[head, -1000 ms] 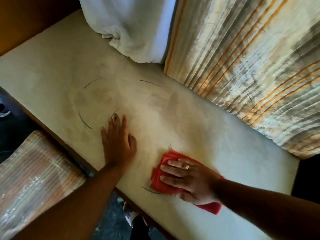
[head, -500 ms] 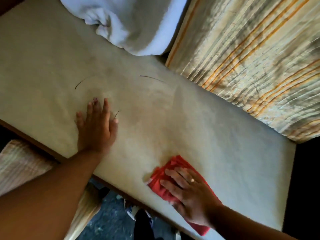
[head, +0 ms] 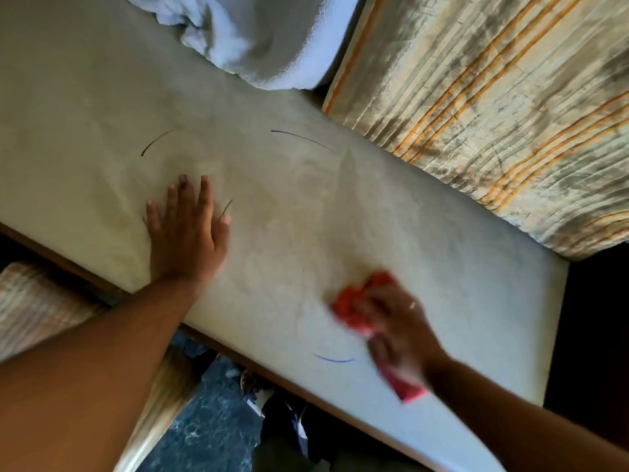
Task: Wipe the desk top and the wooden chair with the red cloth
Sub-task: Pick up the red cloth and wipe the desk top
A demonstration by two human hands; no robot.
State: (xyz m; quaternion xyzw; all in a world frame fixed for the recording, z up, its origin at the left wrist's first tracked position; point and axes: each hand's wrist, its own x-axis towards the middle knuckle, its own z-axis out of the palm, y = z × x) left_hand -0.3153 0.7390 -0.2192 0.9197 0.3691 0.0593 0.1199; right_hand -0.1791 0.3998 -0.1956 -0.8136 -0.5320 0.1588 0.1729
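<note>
Red cloth (head: pixel 354 306) blurred, mostly hidden beneath pressing right hand (head: pixel 398 330); left hand (head: pixel 187 233) flat, fingers spread.

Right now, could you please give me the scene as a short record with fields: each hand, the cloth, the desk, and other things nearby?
left hand: flat on the desk, fingers spread, holding nothing
right hand: pressing the cloth on the desk, blurred
red cloth: bunched under the right hand, near the front edge
desk top: pale, with thin curved pen marks
white towel: lying at the back
striped curtain: behind the desk
</note>
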